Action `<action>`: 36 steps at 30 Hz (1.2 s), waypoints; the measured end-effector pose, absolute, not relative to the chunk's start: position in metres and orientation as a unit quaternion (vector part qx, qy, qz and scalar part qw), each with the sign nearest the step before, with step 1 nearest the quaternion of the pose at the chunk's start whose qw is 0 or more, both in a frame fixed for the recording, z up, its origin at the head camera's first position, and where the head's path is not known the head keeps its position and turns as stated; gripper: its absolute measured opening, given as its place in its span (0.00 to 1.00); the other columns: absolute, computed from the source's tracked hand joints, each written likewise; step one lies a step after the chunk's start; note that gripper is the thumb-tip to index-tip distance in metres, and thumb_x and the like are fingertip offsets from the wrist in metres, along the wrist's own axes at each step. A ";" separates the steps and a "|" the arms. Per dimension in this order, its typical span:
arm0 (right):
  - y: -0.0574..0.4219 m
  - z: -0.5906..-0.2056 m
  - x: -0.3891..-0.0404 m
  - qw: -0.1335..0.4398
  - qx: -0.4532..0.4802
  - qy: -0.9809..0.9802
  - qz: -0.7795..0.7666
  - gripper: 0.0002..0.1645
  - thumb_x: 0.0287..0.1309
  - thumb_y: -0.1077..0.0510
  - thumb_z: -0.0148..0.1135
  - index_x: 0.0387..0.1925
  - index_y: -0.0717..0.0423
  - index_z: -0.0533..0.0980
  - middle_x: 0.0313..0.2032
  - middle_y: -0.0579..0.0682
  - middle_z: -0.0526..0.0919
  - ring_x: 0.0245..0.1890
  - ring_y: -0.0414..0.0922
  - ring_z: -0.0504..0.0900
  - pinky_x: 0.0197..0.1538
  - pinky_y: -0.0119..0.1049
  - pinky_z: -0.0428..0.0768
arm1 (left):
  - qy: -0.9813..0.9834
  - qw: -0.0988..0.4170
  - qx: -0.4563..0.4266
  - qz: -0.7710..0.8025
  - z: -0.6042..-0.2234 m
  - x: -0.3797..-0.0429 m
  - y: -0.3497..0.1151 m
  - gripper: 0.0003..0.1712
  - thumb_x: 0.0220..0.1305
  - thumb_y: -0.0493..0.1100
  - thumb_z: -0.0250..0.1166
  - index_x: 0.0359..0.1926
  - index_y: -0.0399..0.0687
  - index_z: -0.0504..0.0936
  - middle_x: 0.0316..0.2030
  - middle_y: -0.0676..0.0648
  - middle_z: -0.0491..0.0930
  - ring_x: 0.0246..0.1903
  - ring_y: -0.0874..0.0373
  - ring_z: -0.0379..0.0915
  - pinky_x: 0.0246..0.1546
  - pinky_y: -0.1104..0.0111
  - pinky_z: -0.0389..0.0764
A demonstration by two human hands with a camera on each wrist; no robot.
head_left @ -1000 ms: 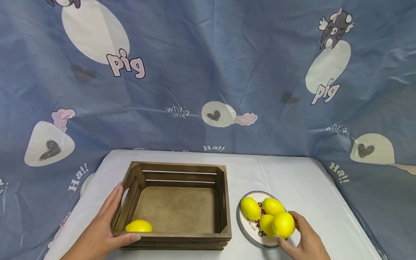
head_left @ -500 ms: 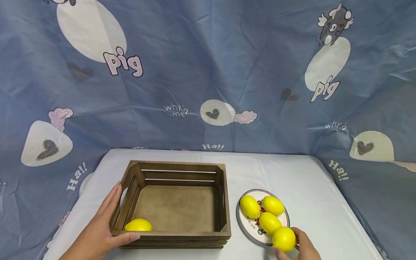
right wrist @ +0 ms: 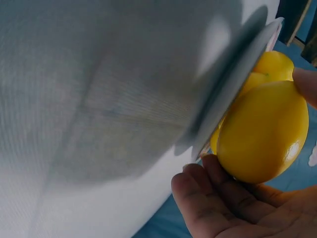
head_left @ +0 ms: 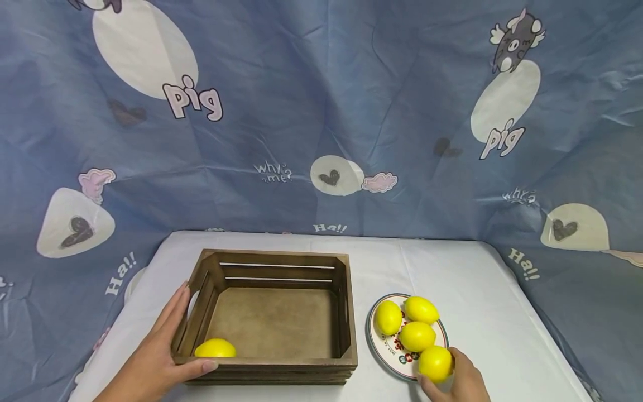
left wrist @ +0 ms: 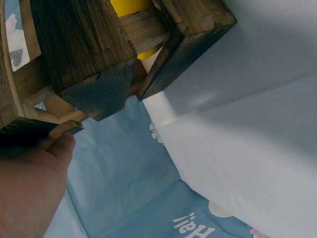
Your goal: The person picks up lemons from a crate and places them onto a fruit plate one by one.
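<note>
A brown slatted wooden crate [head_left: 281, 363] stands on the white-covered table. My left hand [head_left: 156, 357] holds its near left corner, thumb on the front rim and fingers along the left side. One yellow lemon [head_left: 215, 348] lies inside at that corner. To the right is a round patterned plate [head_left: 378, 347] with 3 lemons on it, the middle one [head_left: 418, 336] among them. My right hand [head_left: 461, 381] grips another lemon [head_left: 436, 364] at the plate's near right edge. In the right wrist view, thumb and fingers enclose this lemon [right wrist: 262, 131] beside the plate rim [right wrist: 237, 82].
A white cloth [head_left: 482, 301] covers the table around the crate and plate. Behind and at both sides hangs a blue printed curtain [head_left: 281, 128]. The crate's wall stands between its inside and the plate.
My right hand has drawn the gripped lemon slightly toward me, off the others, then a little left. The lemons on the plate have shifted and turned. My left hand stays on the crate.
</note>
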State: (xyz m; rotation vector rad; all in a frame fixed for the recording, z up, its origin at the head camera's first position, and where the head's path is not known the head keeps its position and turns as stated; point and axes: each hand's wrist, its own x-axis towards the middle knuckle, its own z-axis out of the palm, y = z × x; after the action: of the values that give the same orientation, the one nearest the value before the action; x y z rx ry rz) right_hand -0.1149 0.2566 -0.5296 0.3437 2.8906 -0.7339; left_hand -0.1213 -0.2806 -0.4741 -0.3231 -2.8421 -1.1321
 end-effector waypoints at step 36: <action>0.262 -0.540 -0.118 0.081 0.125 0.965 -0.218 0.71 0.55 0.31 0.74 0.72 0.80 0.51 0.65 0.83 0.62 0.64 0.80 0.65 0.65 0.73 0.66 | -0.923 0.019 -0.093 -0.374 -0.473 -0.121 -0.280 0.79 0.52 0.54 0.83 0.85 0.59 0.31 0.84 0.42 0.32 0.74 0.23 0.46 0.52 0.24 0.66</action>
State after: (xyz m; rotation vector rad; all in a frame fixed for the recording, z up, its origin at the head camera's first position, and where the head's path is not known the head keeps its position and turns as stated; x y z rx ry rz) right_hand -0.1179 0.2616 -0.5401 0.3742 2.8830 -0.6508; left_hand -0.1208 -0.2801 -0.4728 -0.2881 -2.8642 -1.1617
